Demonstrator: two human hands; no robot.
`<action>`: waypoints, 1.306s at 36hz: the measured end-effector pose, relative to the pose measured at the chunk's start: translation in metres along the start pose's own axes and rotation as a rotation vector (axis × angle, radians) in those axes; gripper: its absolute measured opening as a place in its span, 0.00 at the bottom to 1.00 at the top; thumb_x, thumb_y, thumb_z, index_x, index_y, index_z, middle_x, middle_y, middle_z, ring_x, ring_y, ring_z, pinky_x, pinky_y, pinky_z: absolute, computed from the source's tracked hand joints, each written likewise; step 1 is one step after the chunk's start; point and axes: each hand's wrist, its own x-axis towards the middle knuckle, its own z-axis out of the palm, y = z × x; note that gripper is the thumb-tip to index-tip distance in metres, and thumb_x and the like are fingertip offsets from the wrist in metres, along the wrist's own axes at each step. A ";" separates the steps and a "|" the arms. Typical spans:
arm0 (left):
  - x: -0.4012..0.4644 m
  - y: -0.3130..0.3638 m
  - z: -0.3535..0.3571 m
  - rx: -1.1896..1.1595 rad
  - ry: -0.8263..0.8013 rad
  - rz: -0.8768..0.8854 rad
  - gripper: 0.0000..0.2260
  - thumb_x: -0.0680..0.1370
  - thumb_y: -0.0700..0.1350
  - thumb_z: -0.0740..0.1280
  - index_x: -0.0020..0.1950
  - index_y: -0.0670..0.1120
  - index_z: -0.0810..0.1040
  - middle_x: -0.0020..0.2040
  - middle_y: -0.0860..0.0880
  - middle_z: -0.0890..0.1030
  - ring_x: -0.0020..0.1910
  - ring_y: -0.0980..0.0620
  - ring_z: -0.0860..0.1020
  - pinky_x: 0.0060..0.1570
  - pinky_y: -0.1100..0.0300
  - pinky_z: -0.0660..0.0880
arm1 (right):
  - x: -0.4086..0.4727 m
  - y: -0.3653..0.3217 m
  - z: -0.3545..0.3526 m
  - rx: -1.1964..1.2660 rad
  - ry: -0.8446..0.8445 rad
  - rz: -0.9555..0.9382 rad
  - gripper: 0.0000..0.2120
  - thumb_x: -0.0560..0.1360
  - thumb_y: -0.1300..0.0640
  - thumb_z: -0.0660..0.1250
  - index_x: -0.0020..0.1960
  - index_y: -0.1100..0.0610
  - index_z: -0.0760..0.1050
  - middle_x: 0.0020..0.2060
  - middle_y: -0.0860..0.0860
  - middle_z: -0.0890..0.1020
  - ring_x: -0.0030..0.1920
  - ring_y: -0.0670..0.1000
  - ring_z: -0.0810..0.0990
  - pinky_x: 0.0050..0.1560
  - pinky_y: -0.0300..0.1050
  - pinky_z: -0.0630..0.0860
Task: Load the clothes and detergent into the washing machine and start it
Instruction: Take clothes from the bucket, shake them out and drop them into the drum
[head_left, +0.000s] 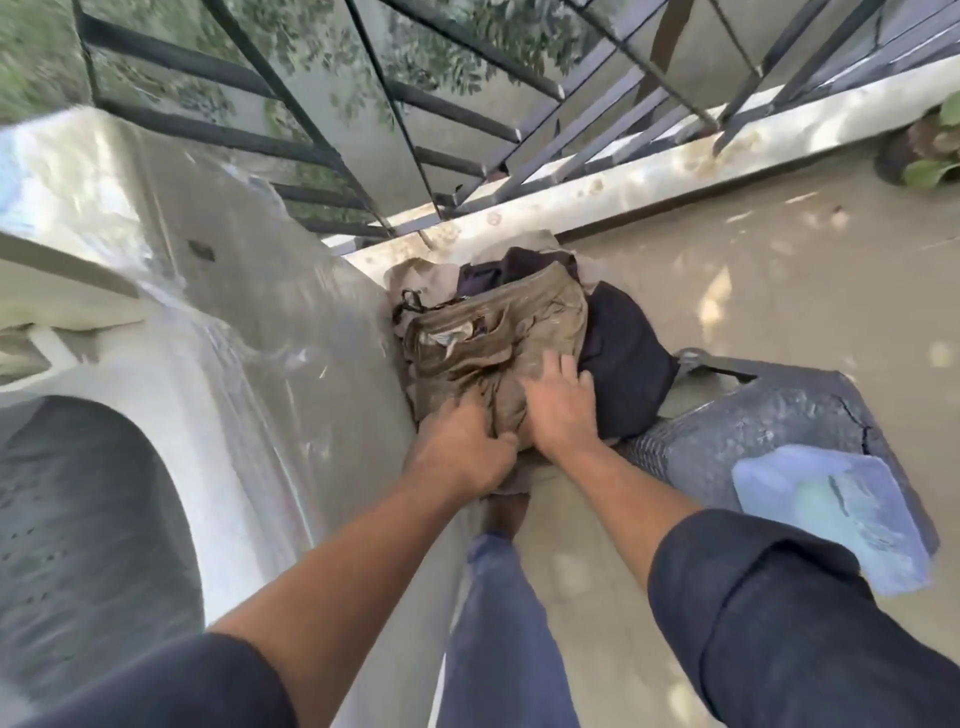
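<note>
Nearest, open drum (88, 519) of the washer (311, 332) at left. Left hand (460, 449) fisted on crumpled khaki cloth (498, 338); right hand (558, 402) spread flat on it. Beyond, dark clothes (623, 353) in the same heap on the floor (753, 270), against the washer's side.

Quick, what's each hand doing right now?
Left hand: closed, gripping the edge of the tan garment on the clothes pile.
Right hand: open, fingers spread flat on the same tan garment, not gripping yet.
</note>
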 end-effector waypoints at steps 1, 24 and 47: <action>0.002 -0.001 0.000 -0.005 -0.004 -0.012 0.26 0.81 0.54 0.67 0.75 0.43 0.71 0.75 0.40 0.73 0.74 0.38 0.72 0.70 0.50 0.71 | 0.002 0.000 0.000 0.014 0.018 0.019 0.16 0.81 0.55 0.63 0.66 0.45 0.79 0.70 0.56 0.69 0.69 0.60 0.67 0.62 0.58 0.71; -0.067 -0.018 -0.035 -0.461 0.169 0.204 0.67 0.62 0.49 0.89 0.83 0.68 0.42 0.85 0.55 0.35 0.86 0.45 0.39 0.83 0.37 0.53 | -0.125 -0.010 -0.169 1.508 0.198 0.088 0.09 0.74 0.66 0.70 0.49 0.56 0.84 0.46 0.47 0.88 0.49 0.46 0.86 0.52 0.45 0.81; -0.170 -0.010 -0.110 -0.941 0.194 0.461 0.23 0.81 0.28 0.63 0.67 0.52 0.81 0.57 0.51 0.88 0.58 0.45 0.86 0.50 0.45 0.86 | -0.173 0.020 -0.180 1.525 0.090 0.485 0.09 0.82 0.58 0.65 0.58 0.47 0.79 0.58 0.54 0.84 0.60 0.58 0.82 0.51 0.47 0.79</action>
